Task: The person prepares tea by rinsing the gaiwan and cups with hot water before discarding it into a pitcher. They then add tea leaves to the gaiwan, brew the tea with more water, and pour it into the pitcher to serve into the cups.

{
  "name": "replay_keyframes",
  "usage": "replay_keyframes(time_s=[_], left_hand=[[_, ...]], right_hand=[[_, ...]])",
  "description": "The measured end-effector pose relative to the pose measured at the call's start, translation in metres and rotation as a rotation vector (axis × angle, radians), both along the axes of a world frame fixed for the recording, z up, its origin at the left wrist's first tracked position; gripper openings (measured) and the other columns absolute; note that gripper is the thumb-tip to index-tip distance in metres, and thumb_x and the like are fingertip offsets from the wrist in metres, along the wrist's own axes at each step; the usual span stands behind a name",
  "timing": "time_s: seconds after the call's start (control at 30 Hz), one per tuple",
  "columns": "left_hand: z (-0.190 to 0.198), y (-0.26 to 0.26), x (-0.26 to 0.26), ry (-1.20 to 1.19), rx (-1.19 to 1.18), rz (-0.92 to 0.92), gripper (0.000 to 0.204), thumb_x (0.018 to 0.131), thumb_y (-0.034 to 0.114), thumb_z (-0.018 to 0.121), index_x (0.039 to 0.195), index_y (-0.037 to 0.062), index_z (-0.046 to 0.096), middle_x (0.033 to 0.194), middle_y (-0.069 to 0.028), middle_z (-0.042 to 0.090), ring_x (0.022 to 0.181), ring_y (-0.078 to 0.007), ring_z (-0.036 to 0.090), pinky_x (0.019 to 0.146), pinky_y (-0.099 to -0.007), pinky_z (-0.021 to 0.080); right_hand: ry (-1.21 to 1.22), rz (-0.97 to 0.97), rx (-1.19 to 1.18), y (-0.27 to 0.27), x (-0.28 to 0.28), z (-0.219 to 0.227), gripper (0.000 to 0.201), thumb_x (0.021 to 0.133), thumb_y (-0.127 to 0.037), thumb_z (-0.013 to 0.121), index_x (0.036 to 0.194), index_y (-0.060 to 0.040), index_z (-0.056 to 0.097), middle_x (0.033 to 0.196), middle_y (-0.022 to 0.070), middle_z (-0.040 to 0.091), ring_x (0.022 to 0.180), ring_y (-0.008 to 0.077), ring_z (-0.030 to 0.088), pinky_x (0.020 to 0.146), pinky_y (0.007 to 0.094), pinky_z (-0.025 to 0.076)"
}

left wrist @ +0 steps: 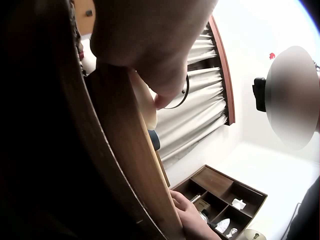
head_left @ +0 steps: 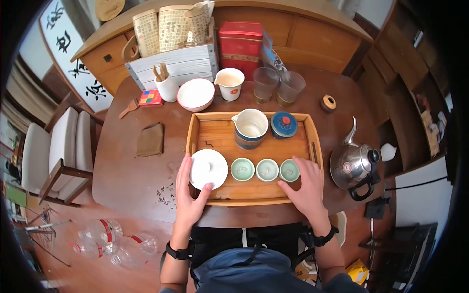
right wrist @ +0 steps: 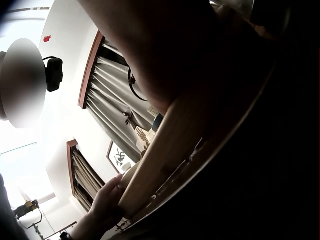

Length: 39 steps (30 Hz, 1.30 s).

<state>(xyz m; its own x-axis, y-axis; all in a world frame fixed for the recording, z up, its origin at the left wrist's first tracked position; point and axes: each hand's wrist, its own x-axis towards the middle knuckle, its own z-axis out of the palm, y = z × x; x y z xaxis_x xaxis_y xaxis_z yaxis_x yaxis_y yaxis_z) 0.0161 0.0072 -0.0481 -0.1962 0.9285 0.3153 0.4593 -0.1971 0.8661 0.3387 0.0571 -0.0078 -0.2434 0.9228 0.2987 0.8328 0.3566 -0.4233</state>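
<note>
In the head view, the left hand (head_left: 191,198) lies at the tray's near left corner, fingers extended along the left side of a white lidded bowl (head_left: 218,172), thumb at its near edge. My right hand (head_left: 308,193) is at the near right, fingers spread and thumb beside the rightmost of three green cups (head_left: 290,170); firm contact cannot be told. The cups stand in a row on the wooden tray (head_left: 254,201). Behind them are a pitcher (head_left: 251,128) and a blue lidded jar (head_left: 284,125). Both wrist views show the tray's side wall (left wrist: 131,150) (right wrist: 160,155) and dark, partly hidden hands.
A steel kettle (head_left: 349,166) stands right of the tray. Behind it are a white bowl (head_left: 196,94), a spouted cup (head_left: 229,84), two clear glasses (head_left: 266,84) and a red tin (head_left: 240,46). A brown cloth (head_left: 150,140) and dark scraps lie on the left.
</note>
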Motion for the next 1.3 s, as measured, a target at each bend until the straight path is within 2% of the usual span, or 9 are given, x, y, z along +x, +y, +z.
replay_keyframes(time_s=[0.23,0.37,0.43,0.53,0.83,0.93,1.03,1.13,1.3], left_hand=[[0.012,-0.003,0.002,-0.020,0.012,0.011,0.079,0.094,0.017,0.077,0.162,-0.0003,0.041,0.171,-0.0255,0.034,0.156,-0.0398,0.039,0.125,-0.0467,0.036],[0.013,-0.005,0.000,0.057,0.024,0.025,0.078,0.094,0.019,0.077,0.161,0.0002,0.042,0.172,-0.0264,0.032,0.155,-0.0421,0.040,0.125,-0.0469,0.037],[0.014,-0.006,0.002,0.055,0.024,0.028,0.078,0.094,0.020,0.077,0.161,0.0004,0.042,0.172,-0.0264,0.031,0.155,-0.0427,0.040,0.125,-0.0470,0.037],[0.021,-0.011,0.003,0.032,-0.035,0.030,0.077,0.096,0.013,0.073,0.164,0.0031,0.039,0.176,-0.0197,0.026,0.161,-0.0363,0.030,0.129,-0.0470,0.028],[0.035,-0.028,0.007,0.094,0.016,0.068,0.074,0.094,0.008,0.071,0.162,0.0031,0.043,0.173,-0.0205,0.032,0.159,-0.0380,0.033,0.128,-0.0483,0.031],[0.041,-0.033,0.011,0.085,0.046,0.071,0.070,0.092,0.006,0.071,0.159,0.0024,0.047,0.169,-0.0211,0.038,0.156,-0.0387,0.038,0.127,-0.0486,0.033],[0.043,-0.036,0.012,0.152,0.106,0.080,0.067,0.090,0.004,0.075,0.153,0.0015,0.053,0.159,-0.0230,0.050,0.142,-0.0415,0.053,0.117,-0.0478,0.044],[0.048,-0.040,0.018,0.061,0.106,0.058,0.058,0.090,0.001,0.069,0.146,0.0003,0.058,0.149,-0.0207,0.059,0.138,-0.0368,0.057,0.118,-0.0463,0.042],[0.057,-0.041,0.033,0.042,0.150,-0.044,0.052,0.087,-0.002,0.069,0.139,-0.0010,0.063,0.140,-0.0202,0.065,0.131,-0.0363,0.062,0.113,-0.0448,0.046]], right_hand=[[0.004,0.043,0.092,-0.002,0.003,0.010,0.071,0.084,-0.027,0.087,0.144,-0.0035,0.059,0.140,0.0166,0.061,0.129,0.0377,0.054,0.111,0.0490,0.041],[-0.015,0.051,0.095,0.007,0.008,0.025,0.067,0.086,-0.027,0.086,0.143,-0.0027,0.059,0.140,0.0175,0.060,0.130,0.0375,0.054,0.111,0.0486,0.040],[-0.044,0.073,0.041,0.012,0.010,0.035,0.067,0.086,-0.027,0.085,0.143,-0.0026,0.059,0.140,0.0177,0.060,0.130,0.0368,0.054,0.111,0.0482,0.041],[-0.094,0.111,-0.040,0.016,0.012,0.046,0.068,0.087,-0.027,0.085,0.144,-0.0026,0.058,0.140,0.0176,0.060,0.130,0.0364,0.054,0.111,0.0477,0.041],[-0.064,0.175,-0.206,0.009,0.008,0.036,0.071,0.084,-0.023,0.087,0.145,-0.0031,0.056,0.137,0.0184,0.061,0.127,0.0394,0.057,0.109,0.0483,0.045],[-0.010,0.133,-0.223,0.010,0.009,0.027,0.072,0.083,-0.023,0.088,0.144,-0.0023,0.056,0.134,0.0189,0.063,0.126,0.0396,0.058,0.108,0.0480,0.047],[-0.009,0.103,-0.222,0.011,0.007,0.025,0.072,0.083,-0.024,0.088,0.143,-0.0009,0.057,0.130,0.0191,0.064,0.124,0.0399,0.059,0.107,0.0472,0.048],[-0.026,0.062,-0.231,0.012,0.005,0.021,0.071,0.082,-0.025,0.089,0.141,0.0008,0.059,0.127,0.0189,0.066,0.121,0.0400,0.059,0.106,0.0470,0.049],[0.004,0.048,-0.231,0.015,0.003,0.019,0.067,0.081,-0.025,0.089,0.136,0.0022,0.062,0.122,0.0188,0.066,0.118,0.0397,0.060,0.104,0.0471,0.049]])
